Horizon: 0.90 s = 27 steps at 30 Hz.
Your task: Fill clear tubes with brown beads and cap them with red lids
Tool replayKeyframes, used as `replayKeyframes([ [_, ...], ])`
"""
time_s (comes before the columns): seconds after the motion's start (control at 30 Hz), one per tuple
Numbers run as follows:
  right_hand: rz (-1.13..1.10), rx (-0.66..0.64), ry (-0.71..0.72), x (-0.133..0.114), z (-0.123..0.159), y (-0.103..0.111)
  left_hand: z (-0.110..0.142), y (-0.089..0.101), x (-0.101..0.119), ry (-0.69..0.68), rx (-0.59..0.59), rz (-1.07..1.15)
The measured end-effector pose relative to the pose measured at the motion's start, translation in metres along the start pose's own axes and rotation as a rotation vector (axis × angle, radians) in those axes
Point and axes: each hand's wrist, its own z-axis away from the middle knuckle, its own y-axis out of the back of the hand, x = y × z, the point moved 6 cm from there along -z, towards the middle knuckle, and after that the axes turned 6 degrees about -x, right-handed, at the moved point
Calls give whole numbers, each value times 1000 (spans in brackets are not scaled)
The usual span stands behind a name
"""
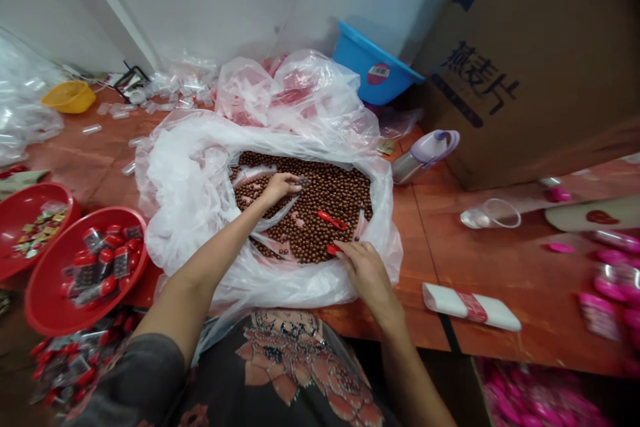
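Brown chocolate-like balls (320,193) fill a wide, open white plastic bag (180,167) on the table in front of me. My left hand (283,187) is over the far-left part of the balls, its fingers closed on a small clear container (303,181). Closer to me, at the bag's near right edge, my right hand (367,267) pinches a small red piece (333,249) that looks like a cap. Between the two hands a red plastic scoop (333,220) lies on the balls.
Red basins (35,300) with red-capped packs stand at left. Loose clear tubes (120,112) and a yellow bowl (70,97) lie behind. A blue basin (375,67), a purple-lidded bottle (425,153), a large carton (530,67) and a white roll (473,307) are at right.
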Motion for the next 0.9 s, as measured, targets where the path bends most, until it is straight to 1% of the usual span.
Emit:
replayKeyframes([
  [0.13,-283,104,-89,4,-2,2,3,0,-4,-1,-13,125],
  [0.27,-617,208,-257,13,-4,-1,11,-1,1,-2,-21,159],
  [0.37,-893,211,-344,16,-7,-7,23,-2,9,-10,-20,173],
  [0.43,-1040,192,-344,13,-11,-9,36,-3,16,-40,-23,177],
  [0.5,-1120,196,-323,8,-16,-8,53,-6,24,-89,-49,185],
  [0.6,-1094,222,-258,-3,-23,-1,86,-16,31,-134,-129,234],
  [0.67,-1021,241,-200,-13,-27,4,111,-24,31,-118,-161,277],
  [0.73,-939,252,-145,-25,-31,9,133,-31,29,-71,-173,296],
  [0.83,-819,243,-51,-45,-36,16,160,-41,25,-8,-185,242],
  [0.9,-742,233,31,-59,-38,21,171,-46,26,-28,-193,193],
])
